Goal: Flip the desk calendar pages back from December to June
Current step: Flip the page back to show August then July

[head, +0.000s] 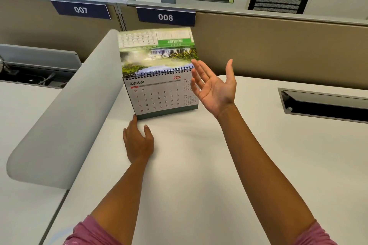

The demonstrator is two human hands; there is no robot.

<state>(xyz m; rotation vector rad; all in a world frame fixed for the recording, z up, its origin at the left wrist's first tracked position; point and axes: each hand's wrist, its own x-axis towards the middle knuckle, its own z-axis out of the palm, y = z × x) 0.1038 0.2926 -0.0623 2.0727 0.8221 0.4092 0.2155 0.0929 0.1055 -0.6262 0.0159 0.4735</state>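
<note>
A spiral-bound desk calendar [159,95] stands on the white desk [199,165], its front page showing AUGUST 2026. One page [157,51] with a waterfall picture and an upside-down AUGUST header stands raised above the spiral, blurred. My left hand [138,141] rests flat on the desk, fingertips touching the calendar's lower left base. My right hand [216,85] hovers palm-up beside the calendar's right edge, fingers spread and holding nothing.
A grey rounded divider [65,115] runs along the left of the desk. A beige partition [278,49] with labels 007 and 008 stands behind. A cable slot [326,105] is recessed at the right. Chairs and a fire extinguisher stand beyond.
</note>
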